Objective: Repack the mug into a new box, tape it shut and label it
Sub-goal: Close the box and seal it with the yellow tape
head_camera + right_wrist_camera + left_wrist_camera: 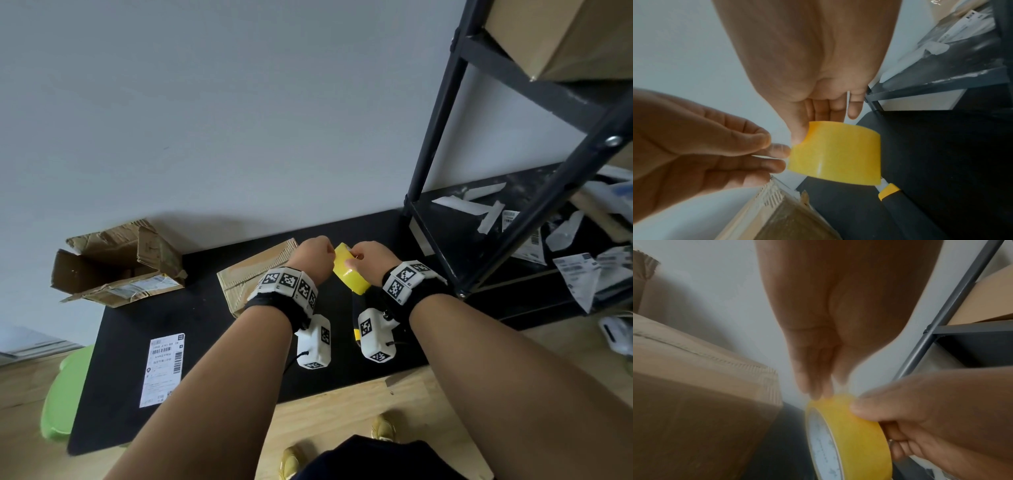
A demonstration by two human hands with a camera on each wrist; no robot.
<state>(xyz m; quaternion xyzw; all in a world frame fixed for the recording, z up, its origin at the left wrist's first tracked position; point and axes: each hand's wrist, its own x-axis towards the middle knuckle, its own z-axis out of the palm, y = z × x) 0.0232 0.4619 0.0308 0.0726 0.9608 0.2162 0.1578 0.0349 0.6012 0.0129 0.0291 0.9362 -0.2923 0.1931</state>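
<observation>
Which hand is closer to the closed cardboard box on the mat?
Left. The left hand hovers over the closed box by its right end; the right hand is farther right, holding the tape roll.

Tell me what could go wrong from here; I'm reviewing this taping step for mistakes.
1. The left hand picks at the edge of the yellow tape roll, which the right hand holds in mid-air; the thin end may tear or restick.
2. The closed box lies unheld beside the hands, so it could slide once tape is pressed on.
3. The shipping label lies loose near the table edge.
</observation>
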